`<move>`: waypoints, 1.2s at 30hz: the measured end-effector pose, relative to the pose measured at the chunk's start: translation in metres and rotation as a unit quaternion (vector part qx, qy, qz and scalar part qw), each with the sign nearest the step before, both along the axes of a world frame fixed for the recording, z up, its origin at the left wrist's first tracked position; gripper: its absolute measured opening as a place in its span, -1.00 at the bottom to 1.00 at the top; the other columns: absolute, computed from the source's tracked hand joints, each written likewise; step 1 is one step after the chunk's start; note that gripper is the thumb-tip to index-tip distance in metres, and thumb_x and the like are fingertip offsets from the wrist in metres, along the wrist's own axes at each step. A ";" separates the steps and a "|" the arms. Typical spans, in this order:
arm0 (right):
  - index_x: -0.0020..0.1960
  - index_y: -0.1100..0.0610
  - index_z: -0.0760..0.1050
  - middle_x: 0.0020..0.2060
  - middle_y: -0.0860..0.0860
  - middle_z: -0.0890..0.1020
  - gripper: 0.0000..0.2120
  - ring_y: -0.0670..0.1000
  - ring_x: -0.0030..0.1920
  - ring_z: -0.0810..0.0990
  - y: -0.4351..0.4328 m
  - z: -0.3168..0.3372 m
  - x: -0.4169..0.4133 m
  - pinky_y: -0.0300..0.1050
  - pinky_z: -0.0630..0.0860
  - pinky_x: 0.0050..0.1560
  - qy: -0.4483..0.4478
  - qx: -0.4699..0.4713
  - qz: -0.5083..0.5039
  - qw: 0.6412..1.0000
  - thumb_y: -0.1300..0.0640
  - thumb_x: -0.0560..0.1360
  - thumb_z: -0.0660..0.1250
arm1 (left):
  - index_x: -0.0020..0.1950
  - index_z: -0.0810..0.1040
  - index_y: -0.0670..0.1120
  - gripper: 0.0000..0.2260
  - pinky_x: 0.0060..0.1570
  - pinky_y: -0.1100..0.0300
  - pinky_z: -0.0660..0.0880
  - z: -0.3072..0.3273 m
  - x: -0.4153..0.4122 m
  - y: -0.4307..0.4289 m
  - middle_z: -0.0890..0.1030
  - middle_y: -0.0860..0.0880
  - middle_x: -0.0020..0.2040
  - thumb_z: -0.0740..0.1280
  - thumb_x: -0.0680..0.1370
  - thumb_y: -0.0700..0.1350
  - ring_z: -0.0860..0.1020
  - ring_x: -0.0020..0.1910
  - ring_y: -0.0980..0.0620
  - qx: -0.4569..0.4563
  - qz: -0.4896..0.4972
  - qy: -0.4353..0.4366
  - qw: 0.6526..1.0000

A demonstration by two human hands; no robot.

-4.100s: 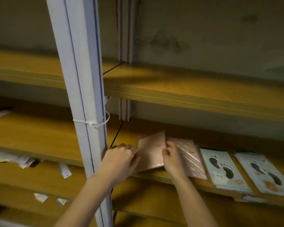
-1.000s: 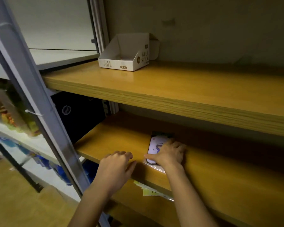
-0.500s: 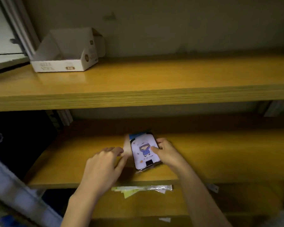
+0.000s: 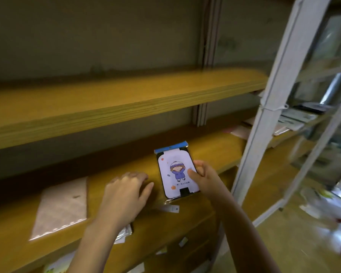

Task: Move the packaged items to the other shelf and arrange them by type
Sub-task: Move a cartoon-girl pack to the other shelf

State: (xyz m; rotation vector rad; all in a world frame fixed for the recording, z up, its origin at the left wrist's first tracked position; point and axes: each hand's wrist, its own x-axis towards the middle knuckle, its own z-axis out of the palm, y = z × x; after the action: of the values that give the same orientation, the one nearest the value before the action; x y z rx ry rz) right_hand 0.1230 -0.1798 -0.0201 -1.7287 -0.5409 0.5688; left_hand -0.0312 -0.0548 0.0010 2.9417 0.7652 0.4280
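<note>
A yellow wooden shelf board (image 4: pixel 215 150) carries a flat pink plastic-wrapped packet (image 4: pixel 61 205) lying near its front edge, left of centre.

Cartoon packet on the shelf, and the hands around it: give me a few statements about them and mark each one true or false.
1. The right hand holds the cartoon packet. True.
2. The left hand grips the packet too. False: it rests palm down on the shelf beside it.
3. A pink packet lies flat to the left of the left hand. True.
4. The packet's top strip is red. False: it is blue.
5. A white post stands right of the hands. True.
</note>
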 end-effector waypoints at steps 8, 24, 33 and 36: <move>0.12 0.02 0.35 0.09 0.08 0.58 -0.84 0.05 0.07 0.61 -0.125 0.003 0.074 -0.07 0.62 -0.02 -0.006 0.036 -0.048 0.998 0.17 0.56 0.23 | 0.22 0.43 0.11 -0.68 0.01 0.20 0.42 0.004 0.094 -0.095 0.53 0.13 0.18 0.05 0.58 0.17 0.47 0.16 0.11 -0.001 -0.078 -0.018 0.997; 0.14 0.10 0.42 -0.02 0.03 0.62 -0.85 -0.09 -0.13 0.66 -0.318 0.013 0.228 -0.30 0.58 -0.30 -0.044 0.059 -0.100 0.992 0.19 0.57 0.21 | 0.19 0.47 0.04 -0.70 -0.05 0.24 0.42 0.000 0.293 -0.269 0.58 0.09 0.08 0.10 0.58 0.13 0.52 0.05 0.11 0.006 -0.179 -0.038 0.983; 0.26 0.18 0.33 -0.05 0.02 0.61 -0.72 -0.11 -0.18 0.65 -0.350 0.001 0.322 -0.34 0.55 -0.36 0.001 0.099 -0.145 0.984 0.18 0.56 0.21 | 0.17 0.48 0.02 -0.71 -0.03 0.19 0.46 0.002 0.402 -0.290 0.57 0.05 0.09 0.12 0.58 0.12 0.52 0.04 0.08 0.013 -0.205 -0.013 0.979; 0.28 0.19 0.32 -0.06 0.02 0.61 -0.68 -0.07 -0.15 0.63 -0.355 -0.001 0.364 -0.31 0.57 -0.34 0.003 0.099 -0.165 0.981 0.17 0.55 0.23 | 0.17 0.47 0.00 -0.71 -0.01 0.19 0.45 0.005 0.450 -0.293 0.56 0.02 0.08 0.12 0.58 0.11 0.50 0.03 0.07 0.008 -0.220 0.003 0.975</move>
State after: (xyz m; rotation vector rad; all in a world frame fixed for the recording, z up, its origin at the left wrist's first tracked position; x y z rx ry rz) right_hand 0.4865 -0.5347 -0.0211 -1.5808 -0.2859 0.2748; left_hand 0.4187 -0.3476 0.0059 3.0009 0.0945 0.3864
